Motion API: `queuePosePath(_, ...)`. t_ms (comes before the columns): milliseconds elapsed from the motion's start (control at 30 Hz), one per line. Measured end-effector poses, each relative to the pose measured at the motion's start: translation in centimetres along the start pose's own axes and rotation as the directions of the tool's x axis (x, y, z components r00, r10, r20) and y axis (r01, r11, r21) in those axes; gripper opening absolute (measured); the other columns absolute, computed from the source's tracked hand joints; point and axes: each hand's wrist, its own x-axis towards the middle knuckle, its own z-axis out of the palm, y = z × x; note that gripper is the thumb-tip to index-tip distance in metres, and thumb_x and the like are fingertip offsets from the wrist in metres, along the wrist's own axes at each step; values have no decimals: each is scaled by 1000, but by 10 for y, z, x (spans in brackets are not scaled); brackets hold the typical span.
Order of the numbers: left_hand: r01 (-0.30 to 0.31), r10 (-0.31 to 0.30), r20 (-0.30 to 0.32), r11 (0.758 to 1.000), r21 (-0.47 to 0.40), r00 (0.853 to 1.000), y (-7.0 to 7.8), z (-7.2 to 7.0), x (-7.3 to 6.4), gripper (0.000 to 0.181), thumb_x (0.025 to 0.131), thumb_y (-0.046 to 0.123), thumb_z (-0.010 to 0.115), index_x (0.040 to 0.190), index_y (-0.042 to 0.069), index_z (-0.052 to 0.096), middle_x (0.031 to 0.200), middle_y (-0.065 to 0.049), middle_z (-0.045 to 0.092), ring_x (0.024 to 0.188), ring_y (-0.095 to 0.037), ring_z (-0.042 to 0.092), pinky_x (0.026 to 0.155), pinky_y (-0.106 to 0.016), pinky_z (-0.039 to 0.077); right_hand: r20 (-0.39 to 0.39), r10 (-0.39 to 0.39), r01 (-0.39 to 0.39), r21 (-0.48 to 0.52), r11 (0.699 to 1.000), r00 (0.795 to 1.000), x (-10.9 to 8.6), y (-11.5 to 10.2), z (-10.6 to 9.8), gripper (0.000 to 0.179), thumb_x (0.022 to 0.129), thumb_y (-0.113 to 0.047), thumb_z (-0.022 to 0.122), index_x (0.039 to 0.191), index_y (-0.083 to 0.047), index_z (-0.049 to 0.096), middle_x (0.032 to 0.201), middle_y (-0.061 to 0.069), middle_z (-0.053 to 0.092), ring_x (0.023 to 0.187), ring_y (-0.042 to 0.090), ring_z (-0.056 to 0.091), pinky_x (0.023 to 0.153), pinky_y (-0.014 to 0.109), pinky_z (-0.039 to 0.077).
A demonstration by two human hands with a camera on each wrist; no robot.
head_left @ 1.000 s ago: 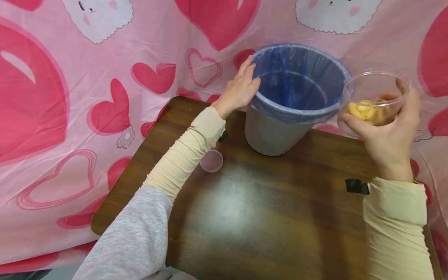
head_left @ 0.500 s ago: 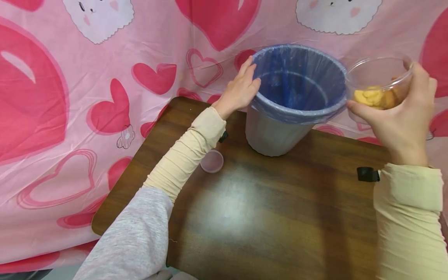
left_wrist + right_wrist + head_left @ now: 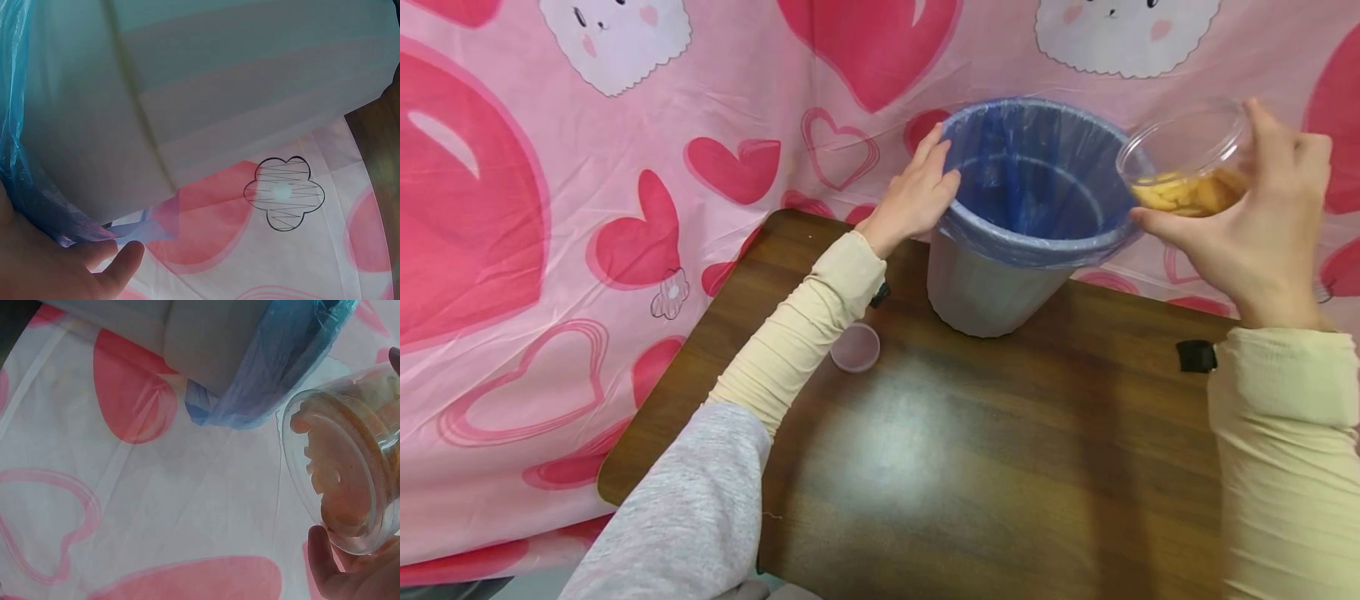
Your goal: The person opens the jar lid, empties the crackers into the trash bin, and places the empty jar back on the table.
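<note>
My right hand (image 3: 1262, 208) grips a clear round plastic tub (image 3: 1187, 150) by its side, thumb low and fingers round the far side. The tub is tilted, its mouth leaning left over the right rim of a grey trash can (image 3: 992, 287). Yellow-orange food pieces (image 3: 1187, 193) lie inside, their exact kind unclear; the right wrist view shows them through the tub's bottom (image 3: 340, 475). My left hand (image 3: 913, 196) rests on the can's left rim with fingers fairly straight. A blue plastic bag (image 3: 1037, 175) lines the can and folds over its rim.
A small round translucent lid (image 3: 855, 347) lies on the brown wooden table (image 3: 1000, 467), beside my left forearm. The can stands at the table's back edge. Behind it hangs a pink cloth (image 3: 730, 75) with hearts, also showing behind the can in both wrist views.
My right hand has lifted the tub, first rightward, then back left to the can's rim, and tilted it more. The left hand stays on the rim.
</note>
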Motion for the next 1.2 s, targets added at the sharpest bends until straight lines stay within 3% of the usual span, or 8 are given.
queuePosePath(133, 0, 0, 4, 1000, 0, 1000, 0, 0, -1, 56, 94, 41, 23, 145, 20, 11, 148, 18, -14, 136, -3, 10, 109, -45, 16, -16, -50, 50, -34, 998, 999, 5, 0, 0, 98, 53, -27, 84, 134, -45, 31, 109, -25, 22, 107, -4, 21, 96, 28, 31)
queuePosePath(233, -2, 2, 7, 1000, 2, 1000, 0, 0, -1, 57, 94, 42, 23, 145, 20, 10, 148, 18, -15, 136, -3, 10, 109, -45, 16, 0, -69, 69, -59, 996, 998, 7, -1, 0, 97, 53, -25, 83, 135, -41, 33, 112, -23, 24, 115, 6, 24, 100, 36, 32)
queuePosePath(367, -5, 5, 10, 1000, -1, 1000, 0, -1, -1, 57, 94, 42, 23, 145, 20, 10, 148, 18, -14, 136, -2, 10, 109, -44, 16, 40, -93, 96, -99, 990, 995, 9, -4, -2, 99, 56, -23, 82, 138, -37, 29, 124, 0, 35, 124, 23, 26, 100, 47, 31)
queuePosePath(500, -6, 6, 12, 1000, -4, 1000, 0, -1, -2, 57, 94, 42, 24, 145, 20, 10, 148, 18, -14, 136, -3, 11, 109, -44, 16, 80, -117, 128, -153, 980, 990, 10, -6, -3, 99, 58, -24, 80, 139, -34, 26, 133, 17, 31, 125, 32, 25, 95, 57, 28)
queuePosePath(900, -4, 4, 13, 1000, -7, 1000, 1, -3, -2, 57, 94, 41, 25, 145, 21, 11, 148, 18, -14, 136, -3, 11, 109, -44, 15, 166, -184, 222, -259, 940, 969, 17, -15, -5, 100, 60, -24, 78, 142, -29, 21, 134, 22, 28, 117, 45, 26, 87, 59, 19)
queuePosePath(1200, -3, 3, 13, 1000, -19, 1000, -1, -2, -3, 57, 94, 43, 25, 145, 22, 10, 148, 19, -14, 136, -2, 9, 109, -47, 13, 212, -283, 340, -325, 882, 935, 19, -19, -4, 104, 58, -21, 80, 143, -26, 20, 133, 24, 29, 117, 47, 26, 84, 63, 20)
